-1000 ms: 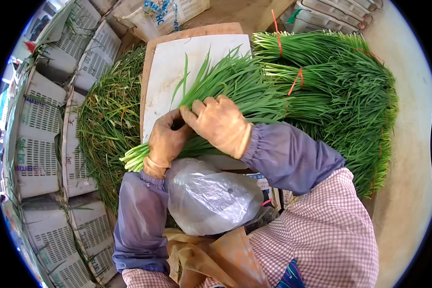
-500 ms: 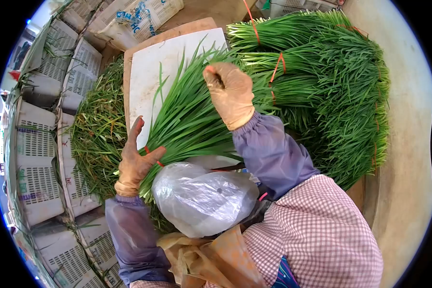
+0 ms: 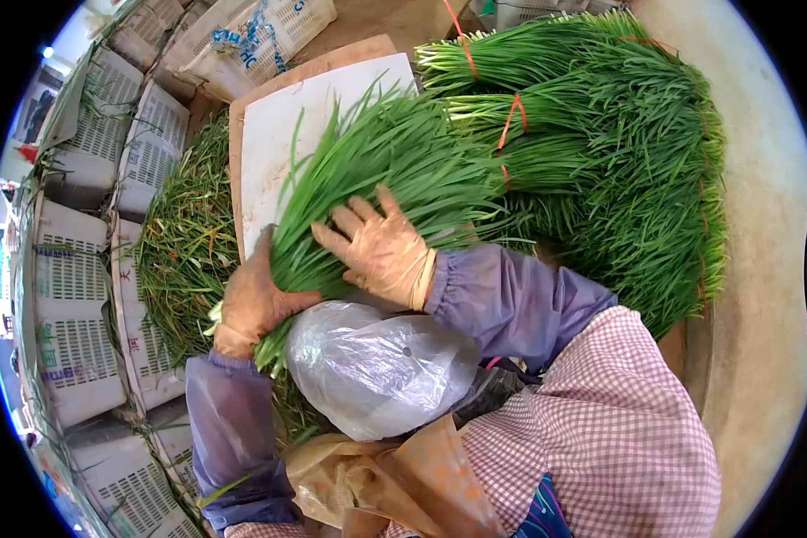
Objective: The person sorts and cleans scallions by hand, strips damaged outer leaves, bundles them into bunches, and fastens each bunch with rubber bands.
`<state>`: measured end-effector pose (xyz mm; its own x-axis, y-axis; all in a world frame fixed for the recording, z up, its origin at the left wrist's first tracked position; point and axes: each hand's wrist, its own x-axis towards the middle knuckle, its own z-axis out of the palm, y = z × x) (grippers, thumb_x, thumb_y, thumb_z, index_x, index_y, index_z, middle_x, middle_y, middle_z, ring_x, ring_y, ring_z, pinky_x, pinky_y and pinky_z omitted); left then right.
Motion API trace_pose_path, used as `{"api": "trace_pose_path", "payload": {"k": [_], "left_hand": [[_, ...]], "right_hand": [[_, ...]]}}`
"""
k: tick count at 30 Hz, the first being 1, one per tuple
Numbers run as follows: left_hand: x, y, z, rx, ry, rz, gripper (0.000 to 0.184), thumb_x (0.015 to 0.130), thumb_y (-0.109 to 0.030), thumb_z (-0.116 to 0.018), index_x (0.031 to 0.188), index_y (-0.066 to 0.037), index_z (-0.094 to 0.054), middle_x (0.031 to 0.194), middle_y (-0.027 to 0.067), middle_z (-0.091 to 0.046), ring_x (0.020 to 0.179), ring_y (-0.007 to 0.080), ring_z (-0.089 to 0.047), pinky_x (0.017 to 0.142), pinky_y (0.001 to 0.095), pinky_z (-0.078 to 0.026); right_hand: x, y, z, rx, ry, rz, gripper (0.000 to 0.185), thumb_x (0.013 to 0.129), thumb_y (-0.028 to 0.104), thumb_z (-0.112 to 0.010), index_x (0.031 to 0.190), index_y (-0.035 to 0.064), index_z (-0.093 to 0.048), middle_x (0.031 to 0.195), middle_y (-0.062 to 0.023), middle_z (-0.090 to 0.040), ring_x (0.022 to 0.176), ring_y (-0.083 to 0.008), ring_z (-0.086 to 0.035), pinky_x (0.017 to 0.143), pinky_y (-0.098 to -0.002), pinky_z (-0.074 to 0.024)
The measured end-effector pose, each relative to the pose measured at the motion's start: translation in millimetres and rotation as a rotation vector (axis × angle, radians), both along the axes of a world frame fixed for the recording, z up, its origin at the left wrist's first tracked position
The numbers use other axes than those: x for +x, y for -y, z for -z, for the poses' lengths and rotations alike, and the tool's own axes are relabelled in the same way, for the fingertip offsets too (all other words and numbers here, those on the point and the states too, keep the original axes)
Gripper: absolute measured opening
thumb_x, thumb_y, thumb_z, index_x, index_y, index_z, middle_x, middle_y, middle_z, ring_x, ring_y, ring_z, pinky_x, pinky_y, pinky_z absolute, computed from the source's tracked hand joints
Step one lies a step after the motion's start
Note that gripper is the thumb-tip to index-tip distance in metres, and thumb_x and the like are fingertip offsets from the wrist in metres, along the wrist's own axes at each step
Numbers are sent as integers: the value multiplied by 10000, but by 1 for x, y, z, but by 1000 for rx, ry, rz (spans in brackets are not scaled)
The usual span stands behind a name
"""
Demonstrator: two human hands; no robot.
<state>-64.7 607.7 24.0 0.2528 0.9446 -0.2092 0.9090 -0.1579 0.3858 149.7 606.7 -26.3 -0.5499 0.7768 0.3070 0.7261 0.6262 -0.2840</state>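
Observation:
A loose-leaved bunch of garlic chives (image 3: pixel 412 148) lies fanned across the white board (image 3: pixel 269 125), its pale stem ends toward the lower left. My left hand (image 3: pixel 251 300) is wrapped round the bunch near those stem ends, thumb on the near side. It covers the place where a red band showed earlier. On the leaves, just right of it, rests my right hand (image 3: pixel 381 251), fingers spread and palm down. A clear plastic bag (image 3: pixel 381 368) bulges just below both hands, in front of my body.
Stacked chive bunches with red ties (image 3: pixel 637 152) fill the right side. Loose trimmed leaves (image 3: pixel 188 260) are heaped left of the board. White slatted crates (image 3: pixel 72 278) line the left edge, and another crate (image 3: pixel 251 45) stands at the back.
My right hand has come down and left from above the leaves, opening from a fist to spread fingers. My left hand has closed round the stems, and the red band there is now hidden.

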Motion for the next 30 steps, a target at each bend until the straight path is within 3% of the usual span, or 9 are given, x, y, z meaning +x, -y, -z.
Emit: {"api": "trace_pose_path", "payload": {"k": [1,4,6,10,14,15,18,23,30], "left_hand": [[-3,2,0,71,20,-24,1150,497,-394,-871,1381,55,-289,1157,261,-575,1074,389,-568,924,415,-443],[-20,0,3,362,-231,62,1142,491,-392,-872,1392,15,-301,1119,211,-584,1039,364,-560,927,434,-406],[-28,5,5,395,-351,56,1142,485,-376,-870,1409,-31,-295,1085,160,-565,1004,320,-540,918,437,-375],[-21,14,10,327,-410,-28,1143,490,-328,-868,1429,-67,-270,1096,133,-532,1005,316,-533,900,432,-384],[-7,14,6,368,-425,-9,1102,532,-307,-854,1437,-89,-264,1200,155,-486,1047,329,-510,910,433,-385],[-6,13,10,380,-385,55,1096,545,-299,-845,1440,-74,-255,1233,185,-469,1089,360,-486,926,440,-381],[-3,11,10,353,-348,137,1073,574,-335,-823,1448,-85,-253,1333,222,-397,1169,401,-434,956,449,-373],[5,4,1,274,-422,190,1051,560,-379,-818,1437,-130,-294,1303,209,-440,1136,398,-465,924,474,-403],[-8,-28,19,234,-320,136,1092,494,-356,-867,1423,-172,-323,1241,161,-508,1074,360,-525,921,447,-438]], "right_hand": [[4,-4,7,100,-3,59,809,608,274,-783,1329,181,-427,1211,-136,-477,1152,-301,-459,963,-514,-357],[12,-32,26,-5,246,203,663,769,149,-617,1384,191,-373,1089,-176,-576,1016,-299,-581,896,-472,-407],[31,-46,31,2,258,230,499,847,107,-480,1339,185,-437,920,-136,-640,803,-276,-643,799,-452,-454],[91,-81,39,18,396,385,112,779,128,-568,843,129,-659,824,-87,-681,802,-243,-677,680,-388,-506],[203,-111,58,-81,45,709,149,825,104,-509,880,43,-633,842,-214,-638,818,-354,-647,684,-422,-506],[227,-108,67,44,-225,763,177,848,148,-522,923,42,-642,839,-225,-626,802,-358,-632,694,-411,-496],[248,-81,45,-381,-1125,855,163,891,89,-538,988,35,-657,756,-23,-636,663,-80,-565,550,-231,-430],[170,-25,2,-148,-1336,490,136,908,62,-556,1002,42,-653,740,-6,-620,624,-47,-512,527,-194,-397],[162,-11,44,-596,-1385,474,119,903,77,-560,933,15,-657,755,-12,-619,649,-72,-536,580,-202,-430]]}}
